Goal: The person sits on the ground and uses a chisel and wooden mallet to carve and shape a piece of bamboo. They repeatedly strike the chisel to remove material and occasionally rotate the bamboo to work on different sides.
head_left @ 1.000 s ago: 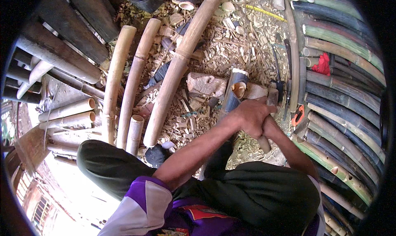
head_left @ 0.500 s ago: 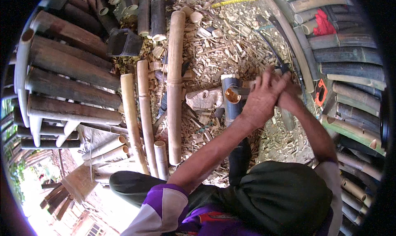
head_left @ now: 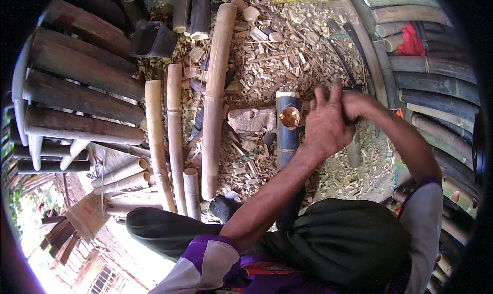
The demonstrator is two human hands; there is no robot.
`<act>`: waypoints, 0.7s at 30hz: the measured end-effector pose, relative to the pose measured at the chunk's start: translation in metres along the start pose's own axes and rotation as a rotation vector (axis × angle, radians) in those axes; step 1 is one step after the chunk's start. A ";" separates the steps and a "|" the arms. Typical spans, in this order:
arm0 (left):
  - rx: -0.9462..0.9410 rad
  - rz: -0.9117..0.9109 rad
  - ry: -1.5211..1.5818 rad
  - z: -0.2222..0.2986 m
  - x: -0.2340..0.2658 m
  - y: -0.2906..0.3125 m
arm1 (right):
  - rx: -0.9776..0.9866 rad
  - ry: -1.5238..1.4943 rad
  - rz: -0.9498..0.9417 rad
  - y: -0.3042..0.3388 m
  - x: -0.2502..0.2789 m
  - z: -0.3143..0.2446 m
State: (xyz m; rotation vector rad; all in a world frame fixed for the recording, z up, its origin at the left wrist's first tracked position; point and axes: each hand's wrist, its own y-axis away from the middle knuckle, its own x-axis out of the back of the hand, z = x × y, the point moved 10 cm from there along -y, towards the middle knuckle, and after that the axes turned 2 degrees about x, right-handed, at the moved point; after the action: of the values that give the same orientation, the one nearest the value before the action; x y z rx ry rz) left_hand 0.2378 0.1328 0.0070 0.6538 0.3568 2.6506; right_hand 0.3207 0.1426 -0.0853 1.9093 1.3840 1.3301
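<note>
- Dark blue-black bamboo tube [head_left: 287, 142]: located just left of the hands, pointing away from the person, its round, pale-rimmed hole [head_left: 290, 117] facing up near the far end. A rough brown wood block [head_left: 251, 120] lies just left of it.
- Left hand [head_left: 328, 123]: back upward, fingers extended and slightly parted, overlapping the right hand. Whether it has hold of anything cannot be told.
- Right hand [head_left: 358, 106]: blurred and partly covered. Its closure and contents cannot be told; a grey-brown wooden piece [head_left: 353, 153] shows just below, possibly touching.
- Recommended practice, in this report's judgement: keep the tube from rolling, leave the hole facing up, work with short, controlled pressure, and hold fingertips clear of the raw rim.
- Change against the frame half a second earlier: the right forearm comes in more from the side and now covers most of the orange handle [head_left: 399, 112]. The hole faces up in both.
</note>
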 end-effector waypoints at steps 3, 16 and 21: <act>0.082 -0.255 -0.106 -0.008 -0.028 -0.001 | -0.044 -0.125 -0.056 0.020 -0.038 0.010; -0.265 -0.649 -0.080 -0.021 -0.015 0.050 | 0.089 -0.986 0.351 0.009 -0.124 -0.069; 0.110 -0.133 -0.041 -0.054 0.075 0.129 | -0.077 -2.343 0.381 0.032 -0.136 -0.135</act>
State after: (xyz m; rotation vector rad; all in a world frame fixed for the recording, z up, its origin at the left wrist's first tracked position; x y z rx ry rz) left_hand 0.1103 0.0409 0.0325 0.6925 0.5183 2.5022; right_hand 0.2125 -0.0166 -0.0608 1.8592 -0.3095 -0.9818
